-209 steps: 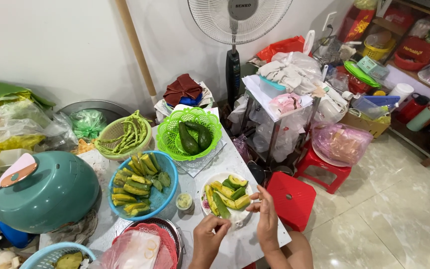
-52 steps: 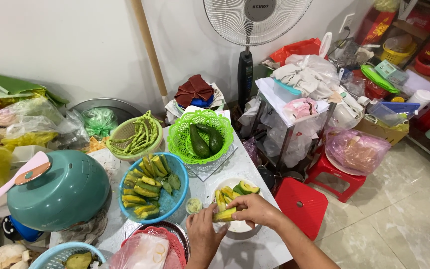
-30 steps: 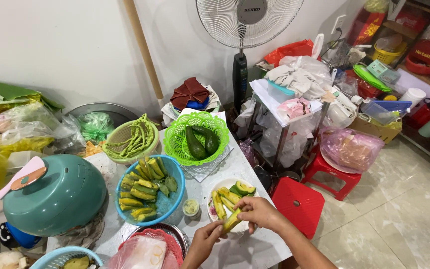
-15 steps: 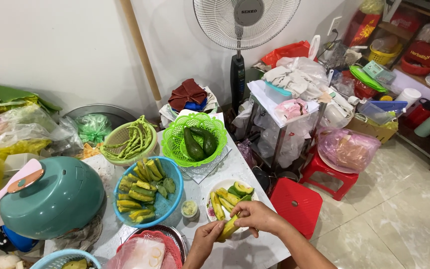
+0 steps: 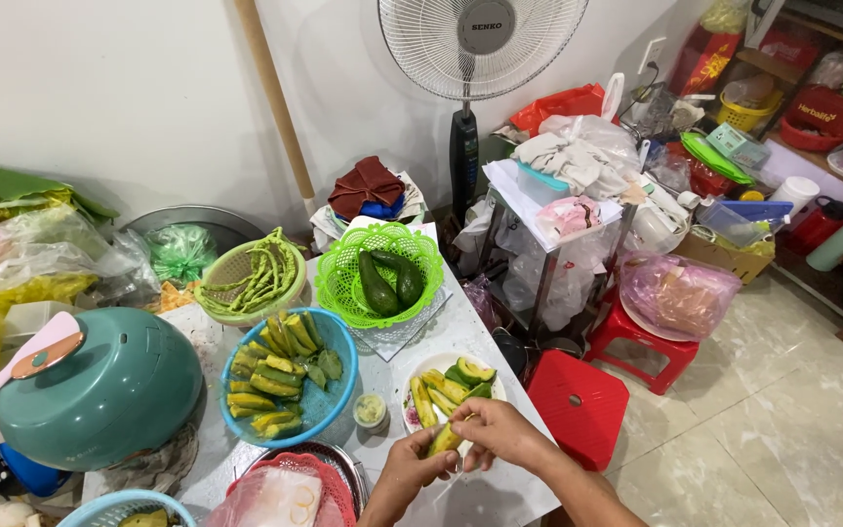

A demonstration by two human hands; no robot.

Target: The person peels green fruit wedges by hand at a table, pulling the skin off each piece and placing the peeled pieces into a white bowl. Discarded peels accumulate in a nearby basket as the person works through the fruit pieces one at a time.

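The yellow-green fruit piece [image 5: 444,439] sits pinched between both hands just above the near edge of the white plate [image 5: 418,369], at the front of the desk [image 5: 500,493]. It looks light, soft and probably slick where cut, so a gentle hold along its sides should suit better than squeezing its ends. The left hand [image 5: 407,475] closes on its lower end; the right hand [image 5: 500,432] curls over its top. Beside the plate stand 1 small cup [image 5: 370,410] and a blue bowl [image 5: 334,405] of similar pieces.

Hands: two, left hand [image 5: 407,475] and right hand [image 5: 500,434]
Whole cucumbers [image 5: 389,281]: two
Red stools [image 5: 578,405]: two
Fans [image 5: 481,37]: one
Blue bowls [image 5: 336,392]: one
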